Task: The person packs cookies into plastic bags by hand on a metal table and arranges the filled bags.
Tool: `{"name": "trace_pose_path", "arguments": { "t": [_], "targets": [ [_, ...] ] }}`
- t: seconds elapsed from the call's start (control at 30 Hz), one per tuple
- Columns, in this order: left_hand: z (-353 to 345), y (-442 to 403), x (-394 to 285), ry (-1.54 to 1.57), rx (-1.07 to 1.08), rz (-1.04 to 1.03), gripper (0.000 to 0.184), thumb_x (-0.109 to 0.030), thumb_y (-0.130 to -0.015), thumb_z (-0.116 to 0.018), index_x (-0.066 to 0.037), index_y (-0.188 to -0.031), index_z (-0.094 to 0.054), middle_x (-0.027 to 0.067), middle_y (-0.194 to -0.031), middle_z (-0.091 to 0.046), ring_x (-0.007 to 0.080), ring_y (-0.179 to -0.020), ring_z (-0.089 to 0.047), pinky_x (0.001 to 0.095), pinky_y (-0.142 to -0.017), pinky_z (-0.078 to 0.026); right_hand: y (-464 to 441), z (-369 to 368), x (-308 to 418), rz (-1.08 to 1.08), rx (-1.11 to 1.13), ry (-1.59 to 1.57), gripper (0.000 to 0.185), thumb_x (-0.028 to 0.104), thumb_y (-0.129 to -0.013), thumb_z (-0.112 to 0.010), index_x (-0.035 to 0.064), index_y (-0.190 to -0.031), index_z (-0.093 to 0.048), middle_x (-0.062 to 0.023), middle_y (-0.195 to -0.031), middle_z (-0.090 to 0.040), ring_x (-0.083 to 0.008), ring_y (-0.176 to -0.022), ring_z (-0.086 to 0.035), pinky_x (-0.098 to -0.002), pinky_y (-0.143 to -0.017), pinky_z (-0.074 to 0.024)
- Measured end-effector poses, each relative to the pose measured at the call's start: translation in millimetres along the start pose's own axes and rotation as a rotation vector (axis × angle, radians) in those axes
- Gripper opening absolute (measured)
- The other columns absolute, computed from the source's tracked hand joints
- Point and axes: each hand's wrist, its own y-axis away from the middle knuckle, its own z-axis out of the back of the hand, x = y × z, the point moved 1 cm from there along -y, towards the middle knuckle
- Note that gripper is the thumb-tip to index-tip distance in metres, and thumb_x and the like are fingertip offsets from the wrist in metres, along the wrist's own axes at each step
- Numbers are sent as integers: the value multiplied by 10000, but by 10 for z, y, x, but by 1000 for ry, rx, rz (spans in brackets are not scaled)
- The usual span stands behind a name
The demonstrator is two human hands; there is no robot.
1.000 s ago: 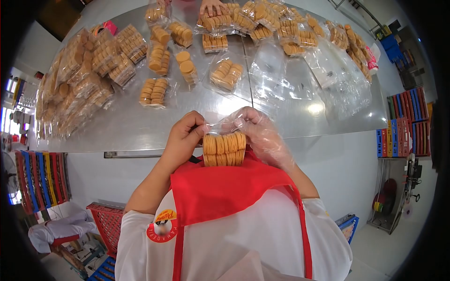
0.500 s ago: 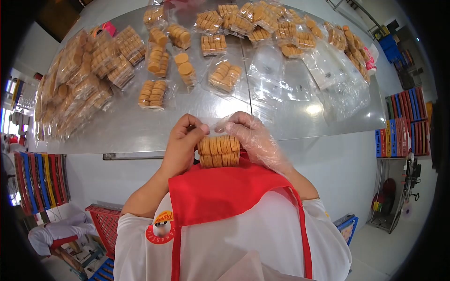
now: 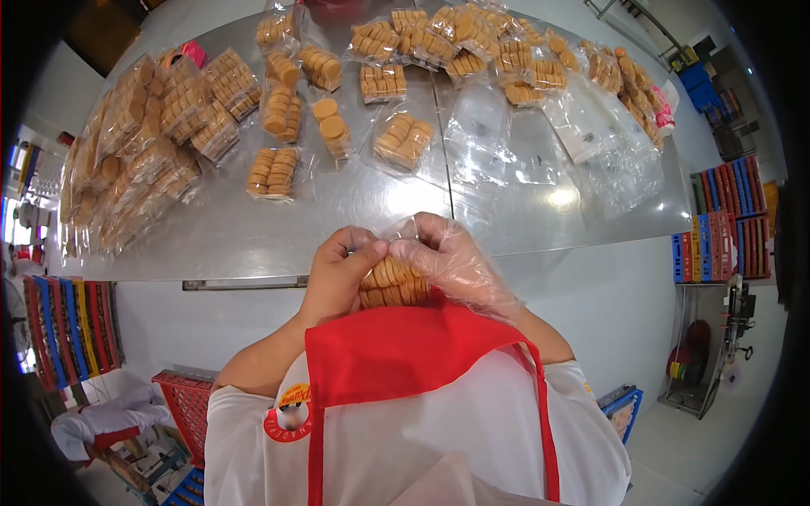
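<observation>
A clear bag of round cookies (image 3: pixel 395 285) hangs in front of the red apron, just off the near edge of the metal table (image 3: pixel 337 198). My bare left hand (image 3: pixel 342 274) pinches the upper left of the bag between thumb and fingers. In a clear plastic glove, my right hand (image 3: pixel 447 257) grips the bag's top on the other side. The two thumbs nearly touch over the cookies. Part of the bag is hidden behind my fingers.
A large heap of bagged cookies (image 3: pixel 139 152) lies at the table's left. More packs (image 3: pixel 460 34) line the far side, with loose ones (image 3: pixel 404 141) nearer. Flat plastic bags (image 3: pixel 607 148) lie at the right. Stacked crates (image 3: pixel 704 244) stand beyond.
My hands have come together over the bag's top, and the cookies have tilted. A co-worker's hand seen at the far side of the table has left the view.
</observation>
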Motion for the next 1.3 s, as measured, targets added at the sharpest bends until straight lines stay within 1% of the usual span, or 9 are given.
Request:
{"name": "trace_pose_path", "arguments": {
  "t": [0.4, 0.5, 0.6, 0.7, 0.9, 0.97, 1.1, 1.17, 1.3],
  "targets": [
    [-10, -44, -29, 121, -16, 63, 50, -51, -910, -580, -13, -877, -585, 63, -879, -594, 151, -799, -583, 275, -753, -497, -9, -5, -98, 54, -28, -160, 205, 183, -992, -592, -7, -948, -653, 23, -814, -559, -62, -772, -476, -256, -693, -437],
    [150, -103, -140, -532, 98, -238, 87, -76, -918, -593, -13, -863, -573, 53, -856, -555, 143, -773, -541, 269, -688, -457, 13, 43, -89, 17, -32, -75, 195, 173, -990, -594, -9, -954, -655, 14, -815, -567, -62, -779, -483, -260, -700, -443],
    [97, -75, -292, -931, 140, -578, 142, -107, -928, -607, -4, -845, -554, 40, -817, -500, 124, -751, -496, 267, -650, -414, 25, 65, -98, 22, -41, -3, 186, 164, -984, -601, -10, -940, -648, 4, -813, -572, -64, -783, -491, -260, -705, -446],
    [183, -83, -267, -914, 175, -475, 176, -122, -940, -606, -1, -828, -546, 35, -806, -474, 105, -745, -479, 263, -660, -406, 49, 54, -103, 59, -42, 7, 158, 139, -974, -609, -5, -916, -636, -4, -820, -577, -69, -777, -501, -256, -708, -446],
    [327, -71, -20, -445, 126, -120, 135, -66, -927, -604, -44, -817, -530, -2, -815, -487, 82, -731, -465, 239, -655, -375, 40, 43, -147, 15, -33, -153, 72, 82, -961, -599, 16, -940, -619, -43, -891, -619, -91, -798, -553, -265, -738, -482],
    [300, -48, 18, -329, 104, -109, 116, -36, -910, -595, -56, -817, -529, -15, -808, -500, 76, -724, -470, 229, -651, -373, 65, -13, -63, -41, -55, -320, 82, 77, -959, -591, 11, -990, -627, -61, -924, -635, -101, -815, -573, -265, -748, -497],
    [235, -16, -61, -70, 76, -46, 71, 8, -899, -540, -42, -867, -579, 3, -832, -568, 86, -761, -523, 235, -685, -425, 52, -1, -47, -111, 9, -291, 148, 77, -954, -568, -24, -1022, -652, -77, -925, -654, -110, -824, -588, -252, -748, -504],
    [377, -47, -12, -149, 116, 28, 109, 28, -890, -516, -25, -901, -610, 20, -878, -589, 100, -780, -551, 231, -703, -444, 4, 85, -132, -122, 52, -111, 177, 80, -946, -557, -38, -1021, -666, -78, -913, -658, -114, -828, -590, -250, -746, -500],
    [372, 14, -62, -279, 81, 194, 194, 30, -891, -472, 16, -960, -652, 52, -959, -609, 126, -865, -582, 237, -785, -458, -5, 127, -153, -156, 121, -114, 210, 119, -930, -564, -45, -989, -681, -78, -900, -660, -118, -850, -594, -267, -757, -496]
  ]
}}
